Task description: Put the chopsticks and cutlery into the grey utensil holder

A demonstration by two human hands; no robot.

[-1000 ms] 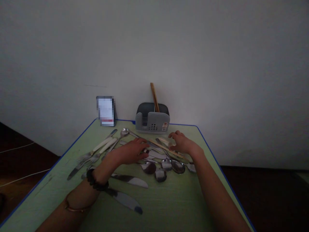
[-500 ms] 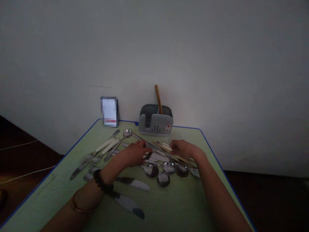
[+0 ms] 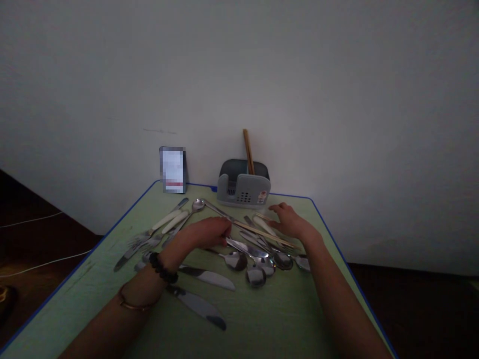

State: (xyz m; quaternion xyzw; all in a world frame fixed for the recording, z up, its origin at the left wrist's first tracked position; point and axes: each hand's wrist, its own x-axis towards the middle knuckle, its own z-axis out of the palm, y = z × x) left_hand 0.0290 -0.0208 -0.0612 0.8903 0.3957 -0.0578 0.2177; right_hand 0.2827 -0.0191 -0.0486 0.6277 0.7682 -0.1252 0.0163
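My left hand (image 3: 209,232) is closed over the middle of the cutlery pile, fingers pinched. A silver table knife (image 3: 249,248) sticks out of it to the right, blade over the spoons; its handle is hidden by the hand. My right hand (image 3: 286,220) is open with fingers apart, beside a white-handled piece of cutlery (image 3: 264,225) and the ends of some wooden chopsticks (image 3: 262,231). Below the hands lie several spoons, among them a round-bowled spoon (image 3: 256,275). Two larger knives, one being the front knife (image 3: 198,305), lie nearer me, partly behind my left forearm.
A grey cutlery holder (image 3: 243,192) with upright chopsticks (image 3: 248,152) stands at the table's back edge by the wall. Left of it a phone (image 3: 173,170) leans upright. White-handled forks (image 3: 164,223) and a long spoon (image 3: 198,204) lie on the left of the green table (image 3: 269,324).
My left hand has drawn the table knife slightly out over the spoons. My right hand has lifted off the chopsticks and spread its fingers. The view has shifted slightly.
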